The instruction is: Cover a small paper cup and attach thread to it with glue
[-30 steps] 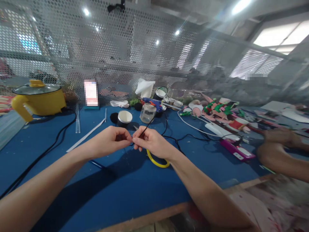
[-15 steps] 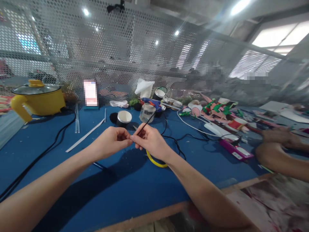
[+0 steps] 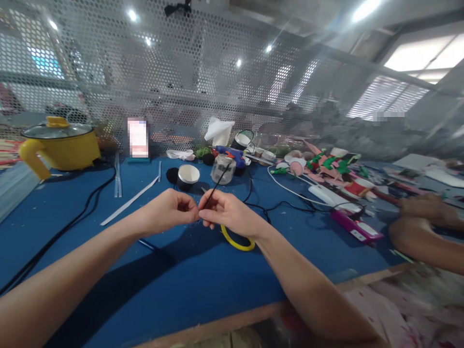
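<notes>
My left hand (image 3: 167,211) and my right hand (image 3: 227,213) meet above the blue table (image 3: 181,270), fingertips pinched together. Both pinch a thin black strand (image 3: 216,186) that sticks up and away from my right fingers toward a clear glass jar (image 3: 222,169). A yellow ring (image 3: 236,240) lies on the table just under my right wrist. A black paper cup with a white inside (image 3: 188,176) stands behind my hands.
A yellow pot with a lid (image 3: 60,145) stands far left, its black cable (image 3: 65,227) running across the table. A blue glue gun (image 3: 232,154), white strips (image 3: 128,200), paper scraps (image 3: 326,164) and a pink device (image 3: 357,229) lie around. Another person's hands (image 3: 424,222) work at right.
The black strand has tilted more upright between my fingers. My hands have stayed pinched together in nearly the same place.
</notes>
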`<state>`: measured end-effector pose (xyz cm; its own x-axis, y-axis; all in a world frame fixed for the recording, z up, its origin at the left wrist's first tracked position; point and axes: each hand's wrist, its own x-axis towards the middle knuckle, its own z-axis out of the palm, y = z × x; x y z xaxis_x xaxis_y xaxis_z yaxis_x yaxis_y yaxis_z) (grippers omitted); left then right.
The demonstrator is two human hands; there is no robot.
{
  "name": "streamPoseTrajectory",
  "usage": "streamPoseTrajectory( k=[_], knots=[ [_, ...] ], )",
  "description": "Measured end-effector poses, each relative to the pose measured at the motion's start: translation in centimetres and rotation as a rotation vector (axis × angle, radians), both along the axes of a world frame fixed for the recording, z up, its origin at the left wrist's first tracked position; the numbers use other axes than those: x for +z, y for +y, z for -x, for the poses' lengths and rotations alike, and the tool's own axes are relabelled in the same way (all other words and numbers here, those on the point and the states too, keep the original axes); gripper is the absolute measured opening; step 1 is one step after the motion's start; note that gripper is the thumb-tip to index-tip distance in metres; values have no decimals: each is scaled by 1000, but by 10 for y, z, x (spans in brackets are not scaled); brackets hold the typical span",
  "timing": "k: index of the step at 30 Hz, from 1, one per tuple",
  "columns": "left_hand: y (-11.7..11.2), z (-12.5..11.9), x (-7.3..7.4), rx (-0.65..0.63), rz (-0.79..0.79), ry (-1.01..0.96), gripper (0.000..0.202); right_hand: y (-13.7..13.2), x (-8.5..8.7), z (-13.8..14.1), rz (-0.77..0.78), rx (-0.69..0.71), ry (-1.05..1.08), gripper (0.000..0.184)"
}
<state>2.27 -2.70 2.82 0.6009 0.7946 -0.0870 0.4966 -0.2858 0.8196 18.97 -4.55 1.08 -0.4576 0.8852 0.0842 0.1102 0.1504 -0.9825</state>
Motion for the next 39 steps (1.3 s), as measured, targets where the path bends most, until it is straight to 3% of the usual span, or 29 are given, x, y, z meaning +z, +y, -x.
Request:
streamPoseTrajectory(
  k=[5,11,19,24,27,32,35,39],
  knots=[
    [0,0,1,-21,6,-14,19,1,-3,-2,23,12,-27,14],
    [-2,2,9,-37,-86,-19,18,0,-4,-1,-55,-81,-63,14],
    [-5,-7,-3,165,-62,-275,12,2,-10,3,-197,-324,-58,14],
    [-11,-17,-10,362,87,-544,24,4,-13,6,-267,-461,107,17],
    [-15,-22,-11,403,180,-647,30,5,-14,7,-216,-462,251,19],
    [-15,-24,-15,382,232,-697,29,6,-13,11,38,-366,540,22],
    [-13,-22,-17,344,192,-686,26,6,-11,11,137,-310,597,25],
    [-7,-17,-17,327,36,-611,19,7,-10,8,136,-278,567,26]
  ],
)
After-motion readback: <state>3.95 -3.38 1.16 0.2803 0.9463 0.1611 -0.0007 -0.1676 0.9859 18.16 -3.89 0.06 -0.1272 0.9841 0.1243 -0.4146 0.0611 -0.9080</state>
